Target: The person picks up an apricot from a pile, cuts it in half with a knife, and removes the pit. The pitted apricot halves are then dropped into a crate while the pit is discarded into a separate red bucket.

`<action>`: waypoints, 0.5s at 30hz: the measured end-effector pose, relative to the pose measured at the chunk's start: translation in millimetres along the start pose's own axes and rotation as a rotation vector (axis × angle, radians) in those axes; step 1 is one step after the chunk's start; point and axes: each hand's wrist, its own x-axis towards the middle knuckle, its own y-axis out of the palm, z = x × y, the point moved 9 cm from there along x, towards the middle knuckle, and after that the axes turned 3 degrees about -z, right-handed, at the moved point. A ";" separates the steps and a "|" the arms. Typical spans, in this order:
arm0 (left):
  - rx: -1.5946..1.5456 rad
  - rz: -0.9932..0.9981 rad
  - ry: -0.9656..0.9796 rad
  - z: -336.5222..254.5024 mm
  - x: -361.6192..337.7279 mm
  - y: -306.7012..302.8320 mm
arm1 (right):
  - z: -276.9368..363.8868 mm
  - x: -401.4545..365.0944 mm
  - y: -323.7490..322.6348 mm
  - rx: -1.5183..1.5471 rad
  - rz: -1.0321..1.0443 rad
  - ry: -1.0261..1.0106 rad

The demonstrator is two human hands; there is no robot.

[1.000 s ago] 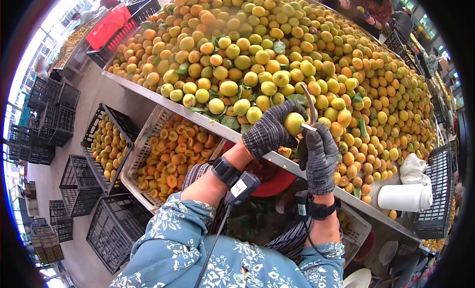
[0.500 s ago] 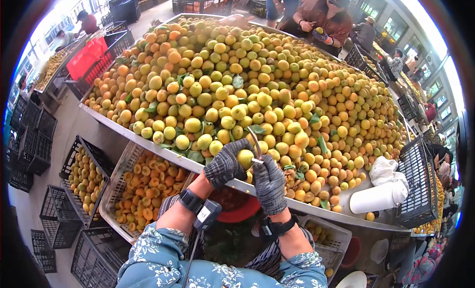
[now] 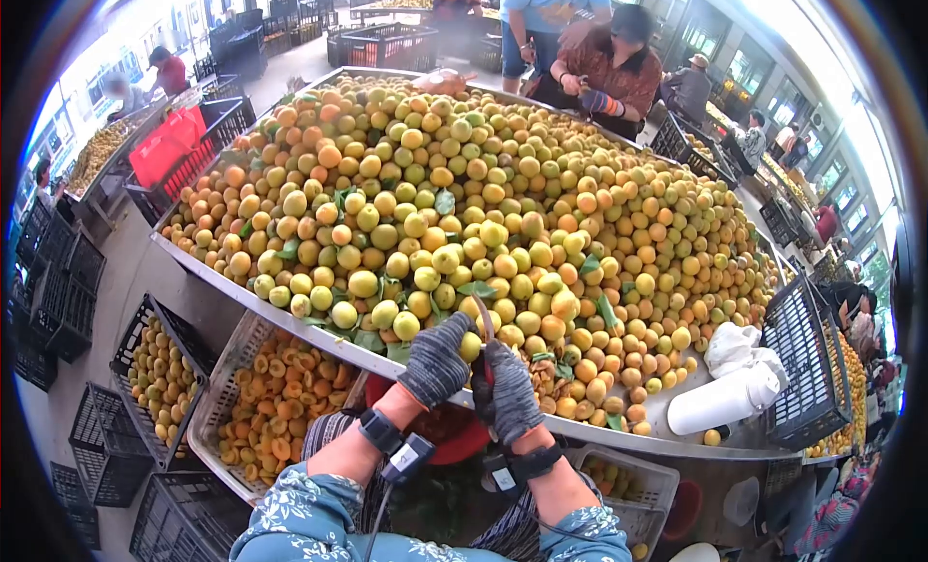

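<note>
My left hand (image 3: 437, 361), in a grey knitted glove, is closed round a yellow-green apricot (image 3: 470, 347) at the table's near edge. Close against it, my right hand (image 3: 510, 396), gloved alike, grips a small curved knife (image 3: 483, 317) whose blade points up beside the fruit. The right fingers hide most of the handle. Just beyond both hands rises a large heap of apricots (image 3: 425, 185) with some green leaves among them. Beneath my hands, partly covered, sits a red basin (image 3: 462, 446).
A pale crate (image 3: 205, 407) of halved apricots stands below left, beside a black crate (image 3: 124, 354) of whole ones. To the right lie a white bottle (image 3: 720, 400) and a white bag (image 3: 739, 349). Across the table a person (image 3: 619, 74) works near another standing person (image 3: 551, 21).
My view has tilted up slightly, so the heap appears lower. Both hands have turned a little; the apricot is now more covered by the left fingers, and the blade stands beside it.
</note>
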 end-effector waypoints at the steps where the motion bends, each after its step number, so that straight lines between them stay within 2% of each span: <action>1: 0.041 -0.014 0.035 -8.1 0.1 -2.0 | -25.3 -11.4 9.7 0.506 0.193 0.618; 2: 0.082 -0.028 0.068 -15.0 1.1 -3.2 | -12.9 -47.1 33.3 1.010 0.394 1.237; 3: 0.082 -0.029 0.073 -17.0 3.5 -2.2 | -6.4 -44.8 30.8 0.918 0.352 1.251; 4: -0.050 -0.039 0.077 -18.4 5.6 -2.9 | -4.8 -43.5 28.1 0.921 0.349 1.248; 6: -0.281 -0.046 0.037 -15.1 8.5 -4.6 | 21.3 -36.4 33.2 1.362 0.427 1.169; 7: -0.362 -0.036 -0.028 -5.5 9.2 -1.1 | 26.5 -33.9 30.2 1.292 0.444 1.082; 8: -0.445 -0.036 -0.092 7.3 11.4 3.8 | 34.3 -32.5 30.8 1.421 0.400 1.085; 10: -0.574 -0.006 -0.094 17.2 15.6 5.9 | 23.1 -16.1 20.1 1.477 0.199 1.007; 11: -0.670 0.009 -0.167 15.7 17.9 2.8 | 8.8 -9.3 8.5 1.280 0.165 0.928; 12: -0.592 -0.004 -0.010 0.3 20.0 -10.3 | -7.0 -6.4 -0.9 1.087 0.144 0.865; 14: -0.591 0.067 -0.197 14.3 18.1 -6.1 | 2.2 -2.7 -14.4 0.855 0.091 0.780; 15: -0.814 0.099 -0.198 5.4 19.3 -9.1 | 8.1 -7.6 -6.7 0.865 0.106 0.818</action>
